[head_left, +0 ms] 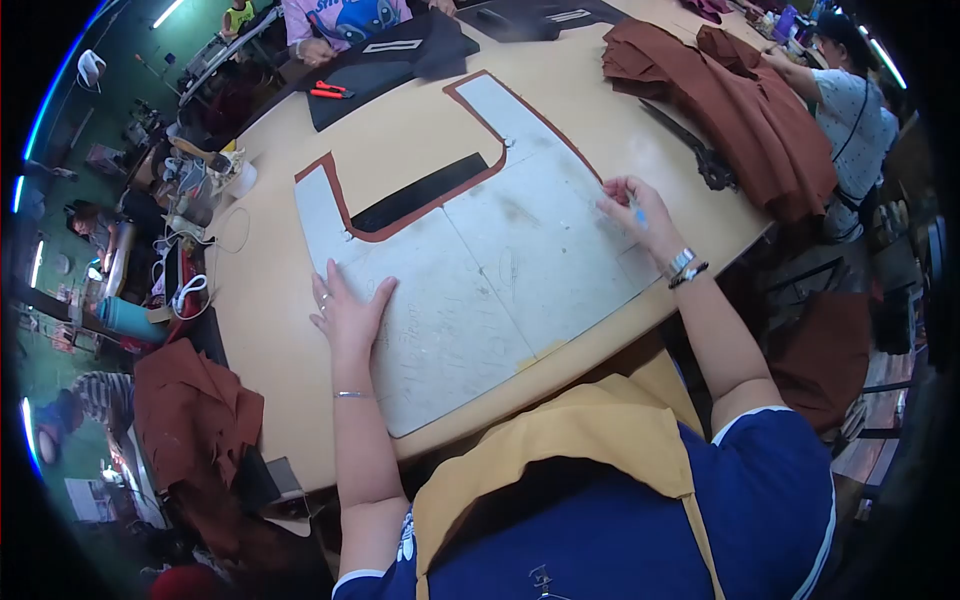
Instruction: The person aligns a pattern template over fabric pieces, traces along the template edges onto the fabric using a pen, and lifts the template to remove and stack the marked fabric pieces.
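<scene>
A large pale grey pattern template [470,270] with a U-shaped cutout lies flat on the table, with pencil writing and drawn lines on it. Brown fabric [576,148] shows as a narrow border along its upper edges and round the cutout. My left hand [350,305] rests on the template's left side, fingers spread, thumb pointing right. At the upper right edge, my right hand [640,215] has its fingers bent together over the brown fabric's edge beside the template. A blue patch shows near its thumb. A black piece [420,195] lies inside the cutout.
Large shears [690,145] lie at the right, near a pile of brown fabric [740,110]. A red cutter [332,91] sits on black fabric [400,65] at the far side, by a co-worker in pink. More brown fabric [190,410] hangs at the left.
</scene>
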{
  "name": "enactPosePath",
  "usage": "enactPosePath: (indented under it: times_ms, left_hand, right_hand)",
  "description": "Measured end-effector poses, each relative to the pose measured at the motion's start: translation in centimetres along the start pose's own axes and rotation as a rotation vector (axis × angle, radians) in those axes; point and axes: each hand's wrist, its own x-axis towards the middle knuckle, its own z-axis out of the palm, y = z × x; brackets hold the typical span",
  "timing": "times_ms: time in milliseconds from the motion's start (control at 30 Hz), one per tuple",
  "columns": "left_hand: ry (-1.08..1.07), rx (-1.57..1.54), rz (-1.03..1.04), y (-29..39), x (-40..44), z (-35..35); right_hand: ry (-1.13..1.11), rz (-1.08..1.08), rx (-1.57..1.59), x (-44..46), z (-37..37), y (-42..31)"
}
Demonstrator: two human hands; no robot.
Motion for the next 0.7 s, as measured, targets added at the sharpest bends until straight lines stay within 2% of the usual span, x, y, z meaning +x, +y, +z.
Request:
enactPosePath:
  times_ms: [100, 200, 300, 400, 500, 600, 667, 700]
  left_hand:
    - [0.030, 0.020, -0.019, -0.9, -0.9, 1.1]
    - [0.044, 0.012, -0.038, -0.8, -1.5, 1.0]
    - [0.049, 0.018, -0.048, -0.6, -1.2, 1.0]
    - [0.072, 0.003, -0.041, -0.6, -1.3, 1.0]
    - [0.092, -0.065, -0.051, -0.9, -1.2, 1.2]
    - [0.086, -0.236, -0.109, -2.0, 0.3, 1.7]
    - [0.069, -0.338, -0.125, -2.8, 0.7, 1.8]
    - [0.054, -0.268, -0.111, -2.9, 0.7, 1.9]
  right_hand:
    - [-0.044, 0.046, 0.226, 1.4, -0.8, -0.2]
    - [0.014, 0.002, 0.161, 1.8, -1.1, -1.8]
    - [-0.010, 0.024, 0.269, 2.1, -1.2, -1.5]
    - [-0.204, 0.208, 0.459, 1.9, -2.1, -2.6]
    - [-0.268, 0.093, 0.318, 0.9, -2.2, -2.9]
    - [0.015, -0.215, 0.005, 0.3, -3.7, -2.9]
    - [0.222, -0.192, 0.092, -1.0, -6.0, -3.7]
    - [0.288, -0.384, 0.052, -0.8, -8.1, -4.1]
